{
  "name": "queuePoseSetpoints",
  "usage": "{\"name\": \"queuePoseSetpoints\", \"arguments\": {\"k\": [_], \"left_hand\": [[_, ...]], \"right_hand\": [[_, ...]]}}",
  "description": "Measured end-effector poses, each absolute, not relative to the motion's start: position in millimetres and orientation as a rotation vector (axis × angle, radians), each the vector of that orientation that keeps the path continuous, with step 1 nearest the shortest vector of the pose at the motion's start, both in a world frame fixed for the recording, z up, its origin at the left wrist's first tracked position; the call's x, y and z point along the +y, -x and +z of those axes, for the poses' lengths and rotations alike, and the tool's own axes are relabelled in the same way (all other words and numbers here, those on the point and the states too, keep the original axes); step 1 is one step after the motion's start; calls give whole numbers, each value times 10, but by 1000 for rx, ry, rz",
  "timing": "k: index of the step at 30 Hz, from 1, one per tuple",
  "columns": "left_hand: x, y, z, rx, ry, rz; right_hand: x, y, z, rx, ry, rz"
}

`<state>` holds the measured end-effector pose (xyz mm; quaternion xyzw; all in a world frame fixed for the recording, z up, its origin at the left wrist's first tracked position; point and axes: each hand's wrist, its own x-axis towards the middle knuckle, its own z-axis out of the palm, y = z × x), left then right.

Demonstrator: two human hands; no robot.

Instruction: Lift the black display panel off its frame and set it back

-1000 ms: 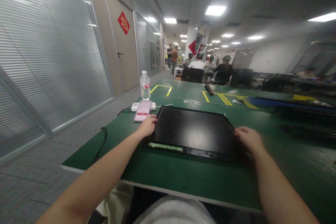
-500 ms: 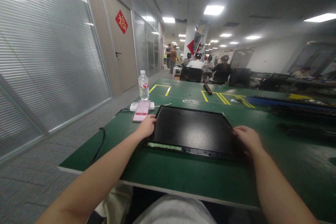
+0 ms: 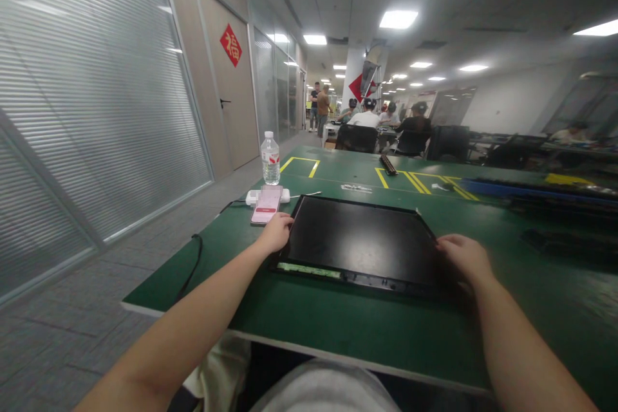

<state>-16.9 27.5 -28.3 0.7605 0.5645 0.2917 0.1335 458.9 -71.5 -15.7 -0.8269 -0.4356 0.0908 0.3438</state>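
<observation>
A flat black panel lies on the green table in front of me, with a pale green strip along its near edge. My left hand grips the panel's left edge, fingers curled over it. My right hand holds the panel's right edge near the front corner, fingers closed on it. Both forearms reach forward from the bottom of the view.
A phone rests against a white charger left of the panel, with a water bottle behind it. A black cable hangs off the table's left edge. Dark and blue parts lie at the right. Several people sit at far desks.
Both hands stay on the panel's edges. The view has shifted slightly; the panel has not visibly moved on the table.
</observation>
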Motion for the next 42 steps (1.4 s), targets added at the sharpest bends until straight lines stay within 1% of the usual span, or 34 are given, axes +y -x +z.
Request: {"name": "queuePoseSetpoints", "arguments": {"k": [7, 23, 26, 29, 32, 42], "left_hand": [[266, 147, -276, 1660, -2154, 854], [237, 131, -188, 1527, -2112, 894], [230, 124, -204, 1477, -1999, 939], [212, 116, -228, 1412, -1765, 934], [201, 121, -240, 1397, -1676, 925], [237, 149, -214, 1506, -2135, 863]], "right_hand": [[-702, -4619, -195, -1122, 2136, 259], [-745, -4546, -109, -1115, 2148, 289], [-752, -4539, -118, -1071, 2114, 355], [-751, -4538, -142, -1028, 2051, 410], [-746, -4539, -156, -1025, 2037, 403], [-743, -4526, -149, -1064, 2075, 355]]}}
